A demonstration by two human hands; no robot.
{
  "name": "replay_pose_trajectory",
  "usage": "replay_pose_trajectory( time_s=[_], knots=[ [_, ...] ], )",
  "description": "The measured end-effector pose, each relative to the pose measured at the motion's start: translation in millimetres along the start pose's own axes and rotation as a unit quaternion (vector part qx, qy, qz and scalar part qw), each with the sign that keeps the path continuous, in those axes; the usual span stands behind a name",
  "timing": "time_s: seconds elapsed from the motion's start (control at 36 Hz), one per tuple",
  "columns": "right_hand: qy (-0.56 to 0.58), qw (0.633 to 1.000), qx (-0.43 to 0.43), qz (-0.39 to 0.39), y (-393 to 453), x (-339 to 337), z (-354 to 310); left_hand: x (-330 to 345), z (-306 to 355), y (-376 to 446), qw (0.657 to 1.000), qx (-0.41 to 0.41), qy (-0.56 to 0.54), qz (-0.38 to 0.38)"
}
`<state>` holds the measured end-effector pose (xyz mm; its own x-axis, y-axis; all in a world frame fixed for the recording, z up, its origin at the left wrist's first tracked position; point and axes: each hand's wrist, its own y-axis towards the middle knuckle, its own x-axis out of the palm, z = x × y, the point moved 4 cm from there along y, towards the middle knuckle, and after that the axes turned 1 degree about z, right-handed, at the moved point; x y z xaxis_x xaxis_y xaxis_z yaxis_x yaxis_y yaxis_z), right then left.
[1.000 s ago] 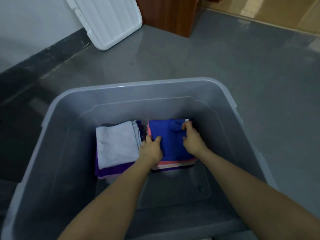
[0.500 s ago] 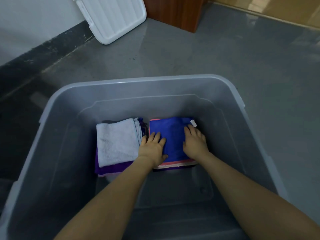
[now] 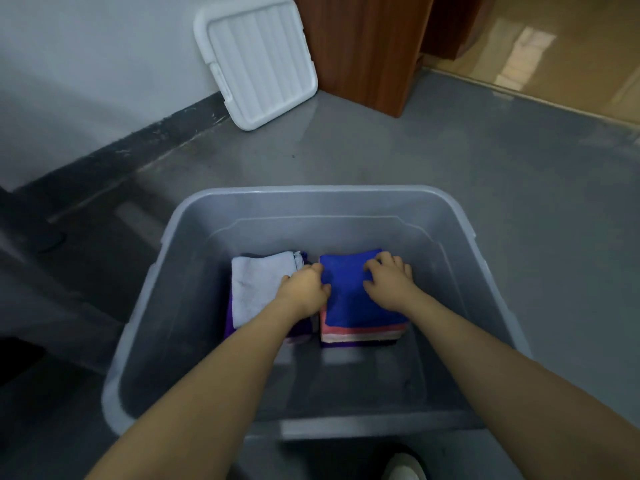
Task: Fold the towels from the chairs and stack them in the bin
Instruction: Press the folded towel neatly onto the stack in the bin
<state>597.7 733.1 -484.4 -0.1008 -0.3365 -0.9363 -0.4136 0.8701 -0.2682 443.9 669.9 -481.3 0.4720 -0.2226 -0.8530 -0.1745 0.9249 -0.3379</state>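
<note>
Nearest me, just this side of the bin point(image 3: 145, 344), a pale shoe toe point(image 3: 403, 467) pokes into view on the floor. Both my forearms reach over the bin's near rim and down to its bottom.

Left hand point(image 3: 304, 289) sits at the blue towel point(image 3: 349, 303)'s left edge, fingers curled over that edge; looks like a light grip, tho I can't tell how far the fingertips tuck under. Right hand point(image 3: 389, 280) rests on the towel's far right corner w/ fingers bent, bunching the cloth a bit, so I'd call it a pinch on the fabric.

Blue towel is folded, top of a stack of pink and pale layers point(image 3: 360, 332) at the bin's centre-right. Just left of that stack, touching or nearly, a white towel point(image 3: 258, 285) lies on purple ones point(image 3: 230, 323).

Handling, my guess: soft, light, floppy terry (no stiffness at all), folds slip if dragged. Best held at opposite edges, or pressed flat from above to square it up.

Beyond the bin, a white lid point(image 3: 258, 60) leans on the wall next to a wooden cabinet point(image 3: 363, 46).
</note>
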Motion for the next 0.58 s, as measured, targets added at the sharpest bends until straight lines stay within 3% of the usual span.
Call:
replay_pose_trajectory(
  time_s=[0.28, 0.44, 0.58],
  knots=[
    [0.050, 0.995, -0.027, 0.080, -42.6, -86.7, -82.9, -124.5, -14.0, -88.3, 0.985, -0.006, -0.107, 0.137],
    [0.110, 0.976, -0.130, 0.139, -68.4, -141.4, -169.0, -199.8, -37.0, -156.6, 0.964, -0.010, -0.102, 0.246],
    [0.178, 0.938, -0.237, 0.179, -104.8, -180.0, -262.4, -262.5, -71.6, -236.4, 0.938, -0.026, -0.095, 0.334]
  ],
)
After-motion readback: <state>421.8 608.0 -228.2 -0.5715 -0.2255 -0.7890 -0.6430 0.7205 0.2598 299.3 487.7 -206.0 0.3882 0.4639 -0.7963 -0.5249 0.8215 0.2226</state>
